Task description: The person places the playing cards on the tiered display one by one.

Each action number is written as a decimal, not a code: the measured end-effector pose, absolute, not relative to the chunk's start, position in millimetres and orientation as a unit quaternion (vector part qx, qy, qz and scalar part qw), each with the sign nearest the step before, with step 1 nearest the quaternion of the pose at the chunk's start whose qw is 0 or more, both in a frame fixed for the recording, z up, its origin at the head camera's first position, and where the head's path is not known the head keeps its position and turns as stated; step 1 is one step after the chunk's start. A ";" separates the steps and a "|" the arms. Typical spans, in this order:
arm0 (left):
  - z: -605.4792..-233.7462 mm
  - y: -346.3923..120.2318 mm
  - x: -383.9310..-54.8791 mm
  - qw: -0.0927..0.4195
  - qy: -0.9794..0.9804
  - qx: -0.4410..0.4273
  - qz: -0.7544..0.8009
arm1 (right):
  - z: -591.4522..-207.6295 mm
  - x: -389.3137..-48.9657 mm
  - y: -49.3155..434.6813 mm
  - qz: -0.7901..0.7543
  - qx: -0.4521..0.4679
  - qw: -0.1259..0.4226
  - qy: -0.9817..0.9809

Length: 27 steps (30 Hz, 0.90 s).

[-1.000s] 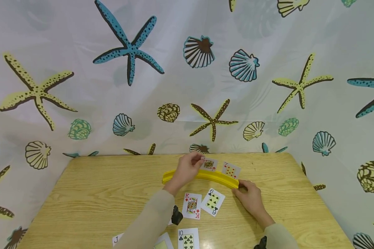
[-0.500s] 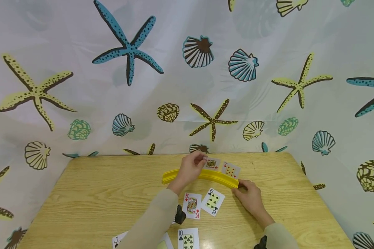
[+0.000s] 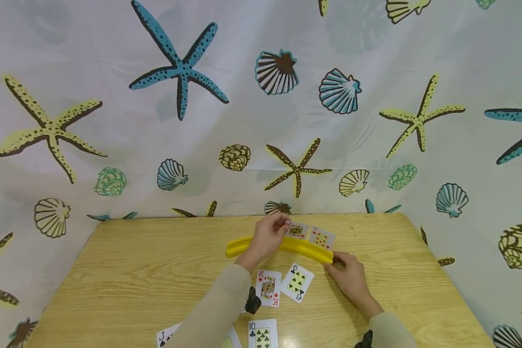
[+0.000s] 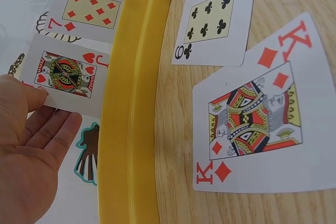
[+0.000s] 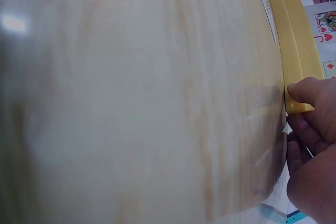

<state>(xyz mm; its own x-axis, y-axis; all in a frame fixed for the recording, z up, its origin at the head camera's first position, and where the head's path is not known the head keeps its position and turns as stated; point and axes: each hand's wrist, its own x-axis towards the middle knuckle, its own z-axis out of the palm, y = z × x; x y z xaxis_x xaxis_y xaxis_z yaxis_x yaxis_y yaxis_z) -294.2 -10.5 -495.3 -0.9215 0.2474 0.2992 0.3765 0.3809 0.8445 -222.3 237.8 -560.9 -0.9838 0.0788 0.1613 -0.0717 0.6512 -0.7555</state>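
A curved yellow card holder point(image 3: 302, 246) lies across the table, with the seven of diamonds point(image 3: 322, 238) standing in it near its right end. Beside that card, the jack of hearts point(image 4: 65, 77) stands upright at the holder, its lower edge hidden behind the yellow front. My left hand point(image 3: 267, 236) pinches the jack by its upper left corner between thumb and fingers. At the holder's right end, my right hand point(image 3: 349, 273) grips the tip; in the right wrist view the thumb point(image 5: 304, 90) lies on the yellow front.
In front of the holder, the king of diamonds point(image 3: 268, 288) and six of clubs point(image 3: 297, 282) lie face up. Nearer are the ten of clubs point(image 3: 263, 334) and a jack point(image 3: 165, 334), partly covered by the left sleeve point(image 3: 213, 304). A patterned curtain point(image 3: 243, 121) hangs behind the table.
My left hand has moved slightly right and the jack of hearts with it, closer to the seven of diamonds. The right hand and the holder have stayed in place.
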 end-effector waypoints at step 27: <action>-501.1 -10.0 -297.0 0.033 -0.826 -0.169 -0.537 | -559.8 -222.8 238.1 0.422 -0.009 0.084 -0.903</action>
